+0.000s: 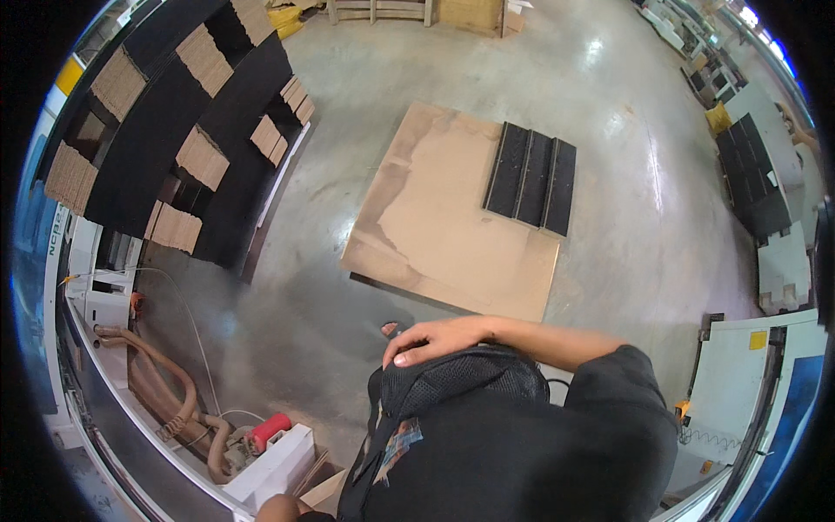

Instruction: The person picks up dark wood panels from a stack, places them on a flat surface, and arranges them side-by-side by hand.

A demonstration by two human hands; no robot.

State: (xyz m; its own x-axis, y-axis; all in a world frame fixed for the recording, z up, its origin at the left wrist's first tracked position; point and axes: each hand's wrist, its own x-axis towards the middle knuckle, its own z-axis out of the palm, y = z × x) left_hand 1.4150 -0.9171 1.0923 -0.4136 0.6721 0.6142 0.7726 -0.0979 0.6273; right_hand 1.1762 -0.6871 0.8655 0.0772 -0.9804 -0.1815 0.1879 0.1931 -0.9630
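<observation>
My right hand point(435, 339) lies across the top of a black mesh-covered bag point(474, 374) at my front, its fingers extended over the fabric and no object visible in it. My left hand is out of sight; just a bit of bare left arm point(283, 508) shows at the lower edge. Ahead on the floor is a large brown board point(435, 204) with a darker stain along its left side. Several long black panels point(532, 178) lie side by side on its right part, out of reach of my hand.
At the left stands a tall stack of black boards point(148, 148) spaced with brown strip bundles point(202, 157). Beside me are a machine with brown hoses point(187, 391) and a red cylinder point(270, 431). A white machine cabinet point(739, 383) and more black panels point(748, 170) stand right.
</observation>
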